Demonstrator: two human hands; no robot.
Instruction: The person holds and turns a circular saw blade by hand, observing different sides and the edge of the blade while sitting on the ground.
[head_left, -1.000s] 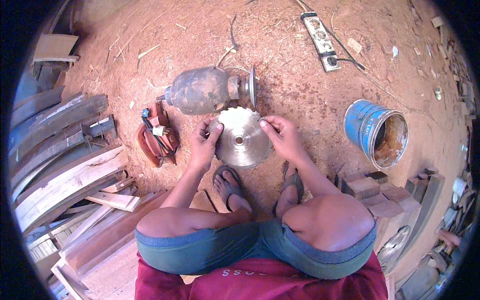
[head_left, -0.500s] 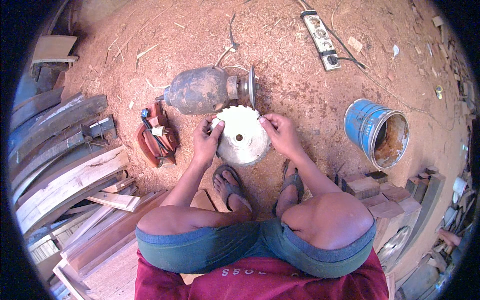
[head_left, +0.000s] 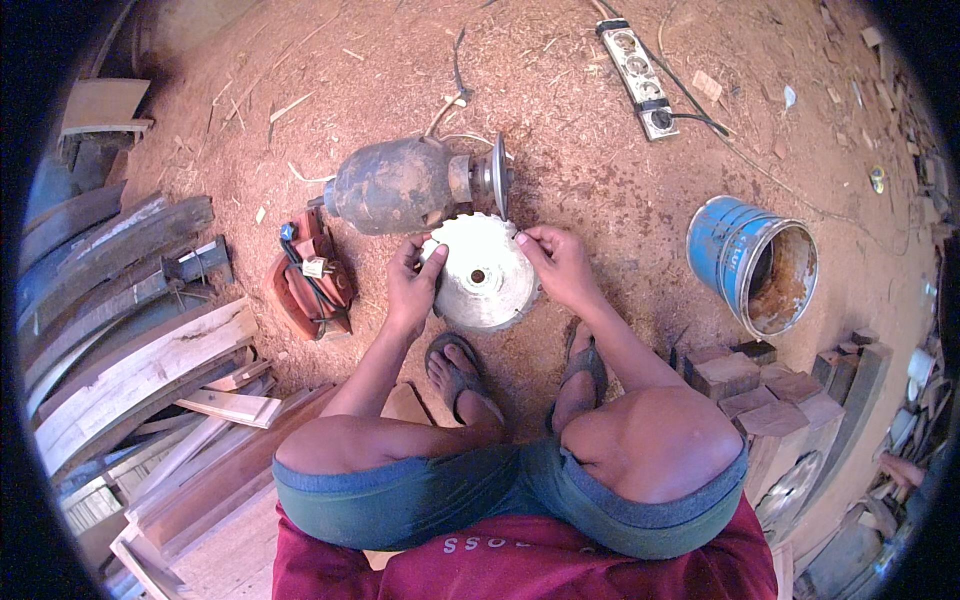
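A round toothed circular saw blade [head_left: 478, 300] with a small centre hole is held flat above the ground between my hands. My left hand [head_left: 412, 275] pinches its left edge, thumb on top. At the upper right rim, my right hand [head_left: 562, 265] grips the blade between thumb and fingers. Just beyond the blade lies a dusty electric motor [head_left: 395, 185], with a grinding disc [head_left: 501, 175] on its shaft end. The disc's edge stands close to the blade's far teeth; I cannot tell whether they touch.
An orange-red power tool [head_left: 312, 280] with a coiled cord lies to the left. Curved wooden pieces [head_left: 140, 350] are stacked beyond it. On the right are a tipped blue bucket [head_left: 730, 250], wood blocks [head_left: 765, 390] and another saw blade [head_left: 795, 485]. A power strip [head_left: 638, 75] lies at the far right.
The hands and saw blade have hardly moved; both hands keep their grip. The view has shifted very slightly.
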